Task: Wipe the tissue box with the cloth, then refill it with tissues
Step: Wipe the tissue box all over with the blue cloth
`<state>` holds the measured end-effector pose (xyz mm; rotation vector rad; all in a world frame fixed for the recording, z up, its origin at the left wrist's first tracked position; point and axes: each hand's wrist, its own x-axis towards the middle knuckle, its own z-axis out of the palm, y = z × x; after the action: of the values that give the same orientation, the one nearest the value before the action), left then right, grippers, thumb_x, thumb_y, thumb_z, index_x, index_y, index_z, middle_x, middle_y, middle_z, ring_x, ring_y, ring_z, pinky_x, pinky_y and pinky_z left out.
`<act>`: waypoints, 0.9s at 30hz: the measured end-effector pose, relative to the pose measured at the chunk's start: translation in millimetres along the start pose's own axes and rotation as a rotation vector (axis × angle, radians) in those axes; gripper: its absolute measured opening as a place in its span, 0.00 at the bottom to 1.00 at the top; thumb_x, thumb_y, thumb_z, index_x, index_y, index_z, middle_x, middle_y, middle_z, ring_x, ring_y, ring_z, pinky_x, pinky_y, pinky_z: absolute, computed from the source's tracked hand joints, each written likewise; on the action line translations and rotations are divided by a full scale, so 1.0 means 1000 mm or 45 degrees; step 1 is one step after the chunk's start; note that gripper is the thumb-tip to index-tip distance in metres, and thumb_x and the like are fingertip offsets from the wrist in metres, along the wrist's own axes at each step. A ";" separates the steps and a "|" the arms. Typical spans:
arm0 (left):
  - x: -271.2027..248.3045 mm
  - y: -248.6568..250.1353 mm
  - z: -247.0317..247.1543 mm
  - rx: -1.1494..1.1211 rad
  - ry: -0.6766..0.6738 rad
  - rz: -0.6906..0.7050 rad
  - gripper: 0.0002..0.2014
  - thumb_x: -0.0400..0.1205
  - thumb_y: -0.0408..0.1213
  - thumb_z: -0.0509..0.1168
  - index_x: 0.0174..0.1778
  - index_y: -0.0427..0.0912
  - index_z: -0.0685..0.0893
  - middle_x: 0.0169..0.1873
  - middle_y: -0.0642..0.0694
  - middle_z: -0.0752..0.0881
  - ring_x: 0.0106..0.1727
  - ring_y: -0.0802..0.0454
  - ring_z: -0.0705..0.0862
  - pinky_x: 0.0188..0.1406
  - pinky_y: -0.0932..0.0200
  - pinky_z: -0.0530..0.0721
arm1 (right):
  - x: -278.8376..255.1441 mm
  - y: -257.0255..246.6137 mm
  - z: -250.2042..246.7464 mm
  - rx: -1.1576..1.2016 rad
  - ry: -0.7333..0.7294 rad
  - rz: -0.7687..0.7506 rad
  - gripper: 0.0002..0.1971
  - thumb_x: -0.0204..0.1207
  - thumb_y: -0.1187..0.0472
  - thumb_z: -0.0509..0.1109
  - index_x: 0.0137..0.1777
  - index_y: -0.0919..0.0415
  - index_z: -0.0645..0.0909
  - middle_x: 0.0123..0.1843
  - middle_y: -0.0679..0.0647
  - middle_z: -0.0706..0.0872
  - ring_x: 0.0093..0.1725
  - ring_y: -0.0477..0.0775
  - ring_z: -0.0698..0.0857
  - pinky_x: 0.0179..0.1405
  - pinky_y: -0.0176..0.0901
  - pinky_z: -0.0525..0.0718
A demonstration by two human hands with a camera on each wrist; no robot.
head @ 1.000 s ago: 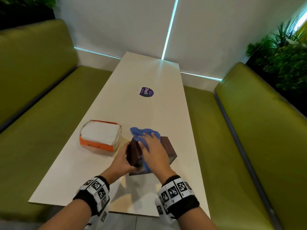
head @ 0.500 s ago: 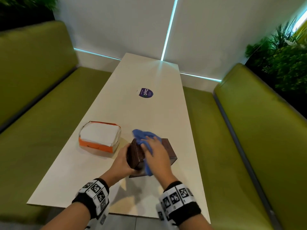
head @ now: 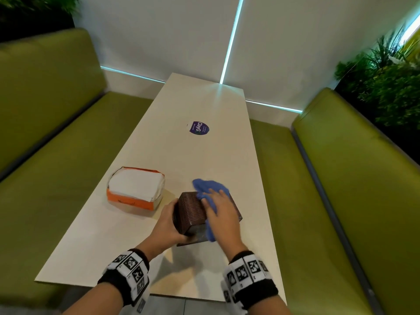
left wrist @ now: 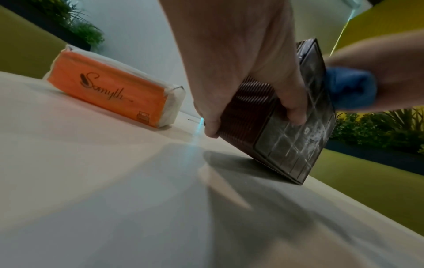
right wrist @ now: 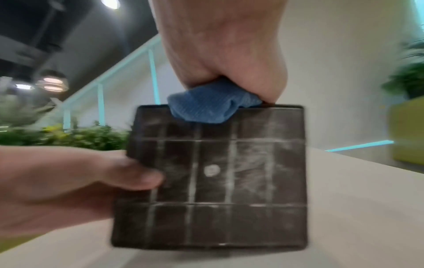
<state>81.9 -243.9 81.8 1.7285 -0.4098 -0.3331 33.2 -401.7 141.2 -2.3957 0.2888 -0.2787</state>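
Note:
A dark brown ribbed tissue box (head: 192, 210) stands tilted on one edge on the white table (head: 181, 155). Its gridded base (right wrist: 218, 181) faces me. My left hand (head: 168, 223) grips the box's left side, thumb on the base (left wrist: 296, 112). My right hand (head: 221, 212) lies on top of the box with its fingers spread flat, pressing a blue cloth (head: 208, 187) against it. The cloth (right wrist: 206, 108) bunches out under the palm. An orange pack of white tissues (head: 136, 187) lies left of the box, a short gap away.
A round purple sticker (head: 198, 128) is on the table farther back. Green benches (head: 56, 178) (head: 329, 201) run along both sides. Plants (head: 386, 87) stand behind the right bench. The table's near edge is just below my wrists.
My right hand has slid the cloth a little across the top of the box. My left hand keeps its grip, and the box has turned slightly.

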 end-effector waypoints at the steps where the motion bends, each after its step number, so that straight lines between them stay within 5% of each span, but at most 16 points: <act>1: 0.000 0.002 0.000 0.002 0.005 -0.011 0.52 0.46 0.50 0.83 0.66 0.56 0.67 0.63 0.48 0.77 0.63 0.68 0.78 0.62 0.67 0.80 | 0.005 0.011 -0.007 0.005 0.059 0.067 0.16 0.85 0.53 0.60 0.70 0.51 0.80 0.76 0.48 0.78 0.80 0.51 0.67 0.78 0.45 0.66; 4: 0.002 0.013 0.002 0.022 -0.019 -0.002 0.52 0.46 0.51 0.82 0.67 0.53 0.67 0.59 0.55 0.76 0.59 0.77 0.76 0.57 0.78 0.75 | 0.014 0.035 -0.022 0.119 0.168 0.249 0.13 0.85 0.51 0.60 0.61 0.50 0.84 0.61 0.51 0.87 0.62 0.54 0.84 0.56 0.42 0.81; 7: 0.011 0.014 0.005 0.161 -0.020 -0.024 0.57 0.47 0.52 0.83 0.74 0.51 0.67 0.66 0.48 0.73 0.69 0.54 0.75 0.69 0.55 0.77 | 0.020 0.043 -0.033 0.216 0.141 0.378 0.15 0.85 0.47 0.58 0.55 0.54 0.84 0.45 0.54 0.88 0.47 0.55 0.86 0.40 0.38 0.78; 13: 0.013 0.014 0.004 0.168 -0.043 -0.082 0.59 0.48 0.48 0.85 0.77 0.49 0.65 0.68 0.48 0.72 0.70 0.52 0.74 0.73 0.49 0.76 | 0.024 0.059 -0.032 0.335 0.145 0.500 0.16 0.84 0.45 0.58 0.55 0.52 0.83 0.45 0.58 0.89 0.45 0.59 0.88 0.50 0.55 0.88; 17: 0.004 0.007 -0.003 0.028 -0.059 -0.139 0.61 0.47 0.48 0.86 0.78 0.48 0.66 0.69 0.49 0.74 0.71 0.53 0.74 0.70 0.55 0.76 | 0.030 0.060 -0.040 0.690 0.037 0.622 0.20 0.84 0.46 0.60 0.61 0.60 0.82 0.47 0.61 0.88 0.36 0.59 0.85 0.37 0.50 0.88; 19: -0.002 0.005 -0.010 -0.169 -0.045 -0.204 0.57 0.48 0.43 0.87 0.75 0.53 0.68 0.67 0.52 0.78 0.69 0.57 0.76 0.65 0.57 0.79 | 0.029 0.060 -0.045 0.993 -0.030 0.672 0.24 0.83 0.44 0.58 0.69 0.60 0.78 0.62 0.63 0.87 0.46 0.73 0.86 0.49 0.63 0.86; 21: -0.007 0.004 -0.019 -0.412 -0.015 -0.271 0.58 0.48 0.40 0.88 0.75 0.54 0.68 0.66 0.51 0.80 0.68 0.56 0.78 0.63 0.51 0.82 | 0.021 0.070 -0.051 1.263 -0.052 0.709 0.23 0.85 0.46 0.57 0.76 0.56 0.73 0.66 0.72 0.81 0.51 0.86 0.76 0.68 0.79 0.71; 24: -0.008 0.008 -0.032 -0.753 0.010 -0.322 0.58 0.46 0.39 0.90 0.74 0.50 0.71 0.66 0.44 0.83 0.65 0.44 0.85 0.55 0.48 0.88 | 0.004 0.080 -0.057 1.660 -0.013 0.799 0.20 0.85 0.48 0.59 0.74 0.50 0.74 0.56 0.74 0.84 0.47 0.67 0.84 0.63 0.64 0.82; 27: -0.007 0.019 -0.034 -0.925 -0.048 -0.305 0.54 0.46 0.41 0.90 0.71 0.47 0.75 0.65 0.41 0.85 0.62 0.43 0.87 0.48 0.52 0.90 | -0.015 0.067 -0.049 1.750 -0.148 0.822 0.22 0.77 0.44 0.67 0.66 0.56 0.78 0.59 0.64 0.88 0.57 0.65 0.88 0.60 0.65 0.86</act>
<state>89.2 -213.9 107.4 1.0557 -0.0797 -0.6035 -3.2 -476.9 131.0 -0.8904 0.5569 0.0073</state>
